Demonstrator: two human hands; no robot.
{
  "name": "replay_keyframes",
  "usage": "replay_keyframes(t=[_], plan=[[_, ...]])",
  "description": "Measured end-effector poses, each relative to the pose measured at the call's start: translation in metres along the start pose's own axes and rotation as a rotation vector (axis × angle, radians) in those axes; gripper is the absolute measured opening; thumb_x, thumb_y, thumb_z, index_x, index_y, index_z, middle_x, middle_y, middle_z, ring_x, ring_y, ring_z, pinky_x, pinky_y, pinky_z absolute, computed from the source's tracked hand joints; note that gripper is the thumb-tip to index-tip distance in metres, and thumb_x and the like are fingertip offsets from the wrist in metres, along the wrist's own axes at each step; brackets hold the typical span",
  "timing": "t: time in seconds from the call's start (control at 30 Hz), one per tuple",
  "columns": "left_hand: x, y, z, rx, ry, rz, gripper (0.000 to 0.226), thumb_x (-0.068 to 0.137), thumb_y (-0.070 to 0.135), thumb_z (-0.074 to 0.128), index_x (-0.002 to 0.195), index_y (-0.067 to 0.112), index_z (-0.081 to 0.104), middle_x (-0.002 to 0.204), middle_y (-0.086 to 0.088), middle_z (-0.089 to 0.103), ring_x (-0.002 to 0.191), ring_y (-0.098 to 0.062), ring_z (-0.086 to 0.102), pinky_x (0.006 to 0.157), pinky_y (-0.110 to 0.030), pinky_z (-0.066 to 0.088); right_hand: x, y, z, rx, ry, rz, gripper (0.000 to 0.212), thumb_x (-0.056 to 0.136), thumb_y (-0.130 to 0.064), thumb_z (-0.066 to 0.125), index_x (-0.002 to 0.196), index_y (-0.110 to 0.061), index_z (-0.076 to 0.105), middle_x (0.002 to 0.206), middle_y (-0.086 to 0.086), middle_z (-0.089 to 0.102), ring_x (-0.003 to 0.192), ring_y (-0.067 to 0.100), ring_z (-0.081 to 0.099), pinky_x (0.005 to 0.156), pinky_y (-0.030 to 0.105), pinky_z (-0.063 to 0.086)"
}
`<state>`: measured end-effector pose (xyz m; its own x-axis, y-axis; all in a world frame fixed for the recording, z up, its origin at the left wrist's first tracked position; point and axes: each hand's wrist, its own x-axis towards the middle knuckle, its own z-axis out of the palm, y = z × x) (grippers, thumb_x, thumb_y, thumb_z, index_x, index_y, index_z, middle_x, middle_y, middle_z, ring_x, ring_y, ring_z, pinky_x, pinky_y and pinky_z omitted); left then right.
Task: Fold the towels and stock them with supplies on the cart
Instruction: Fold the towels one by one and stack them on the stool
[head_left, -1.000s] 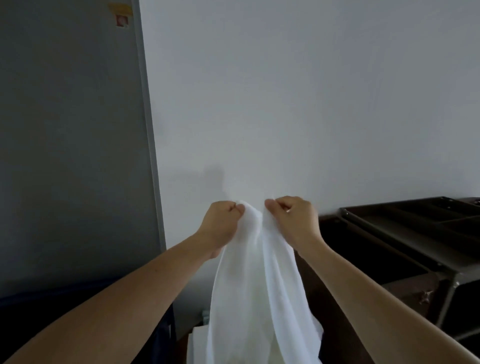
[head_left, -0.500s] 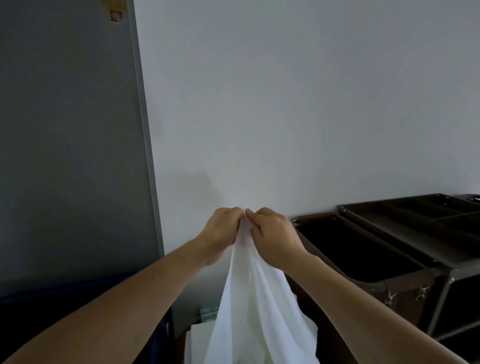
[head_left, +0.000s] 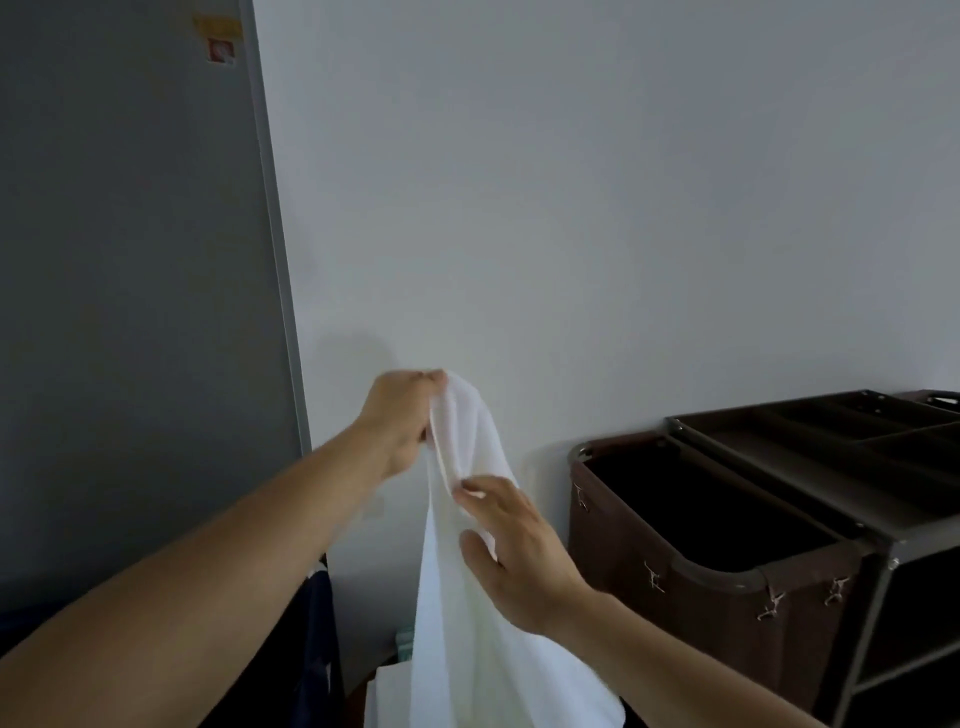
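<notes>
Towel (head_left: 467, 649): white, hangs in the air from the left hand (head_left: 402, 421), which is clenched on its top edge, near the cart (head_left: 779, 488). Right hand (head_left: 519, 551): half-curled, pinching a lower fold between thumb and fingers.

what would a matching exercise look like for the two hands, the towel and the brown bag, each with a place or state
Column one:
1. left hand
2. right hand
3. towel
4. brown bag

Column two:
a. white, hanging down from the top
b. at the right, open-topped, dark inside
c. highest, grips the cloth's top
d. lower down, against the cloth's side

Pairs: 1-c, 2-d, 3-a, 4-b
</notes>
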<state>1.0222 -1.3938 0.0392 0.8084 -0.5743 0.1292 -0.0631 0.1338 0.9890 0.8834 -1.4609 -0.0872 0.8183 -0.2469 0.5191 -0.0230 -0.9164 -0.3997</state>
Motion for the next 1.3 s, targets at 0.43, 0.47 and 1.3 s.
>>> replay_keyframes(t=[0.43, 0.47, 1.3], plan=[[0.022, 0.07, 0.009, 0.476, -0.343, 0.559, 0.037, 0.104, 0.031, 0.047, 0.077, 0.006, 0.046, 0.072, -0.005, 0.039, 0.064, -0.017, 0.038, 0.057, -0.03, 0.034, 0.042, 0.001, -0.066, 0.158, 0.272, 0.104, 0.039, 0.091, -0.049, 0.056, 0.081, -0.016, 0.074, 0.078, 0.001, 0.072, 0.071, 0.019, 0.067, 0.069, 0.037, 0.055], [0.018, 0.063, 0.002, 0.504, -0.34, 0.586, 0.036, 0.105, 0.03, 0.047, 0.073, 0.012, 0.043, 0.068, 0.0, 0.038, 0.061, -0.013, 0.037, 0.055, -0.027, 0.033, 0.043, 0.007, -0.075, 0.239, 0.485, 0.101, 0.023, 0.09, -0.042, 0.06, 0.084, -0.024, 0.072, 0.08, -0.004, 0.071, 0.072, 0.014, 0.066, 0.067, 0.035, 0.053], [-0.004, 0.039, -0.051, 0.773, -0.221, 0.903, 0.026, 0.106, 0.032, 0.041, 0.083, 0.02, 0.047, 0.063, 0.016, 0.046, 0.055, -0.003, 0.042, 0.053, -0.015, 0.038, 0.081, -0.04, -0.047, 0.797, 0.38, 0.054, 0.017, 0.084, -0.028, 0.069, 0.091, -0.042, 0.063, 0.09, -0.018, 0.069, 0.075, 0.002, 0.063, 0.067, 0.02, 0.052]])
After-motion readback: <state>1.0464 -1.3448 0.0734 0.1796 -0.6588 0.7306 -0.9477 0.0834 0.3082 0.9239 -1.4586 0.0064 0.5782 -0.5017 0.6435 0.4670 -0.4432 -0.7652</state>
